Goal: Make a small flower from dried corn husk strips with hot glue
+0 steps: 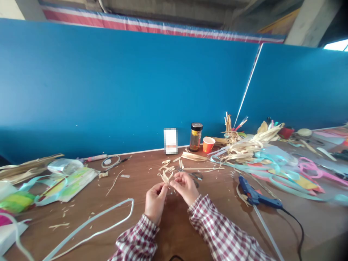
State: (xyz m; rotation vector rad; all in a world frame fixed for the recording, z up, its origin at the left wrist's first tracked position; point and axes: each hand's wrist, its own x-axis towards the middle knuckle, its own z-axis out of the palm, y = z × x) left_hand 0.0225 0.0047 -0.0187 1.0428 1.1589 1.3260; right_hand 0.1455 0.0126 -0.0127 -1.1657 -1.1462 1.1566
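My left hand (156, 201) and my right hand (186, 187) meet over the middle of the table, fingertips pinched close together. Between them is a small pale piece of dried corn husk (166, 177), its pointed ends fanning upward like petals. The left thumb and forefinger grip its base. My right fingers are closed at its right side; whether they hold a part of it is hidden. Just beyond the hands lie cut husk scraps (169, 169) and a pair of dark-handled scissors (197, 176), partly covered by the right hand.
A blue hot glue gun (252, 194) with its cord lies at right, near light blue ribbon (285, 181) and pink scissors (312, 168). A dark-lidded jar (195, 139) and orange paper cup (208, 145) stand at the back. White tubing (100, 217) lies left.
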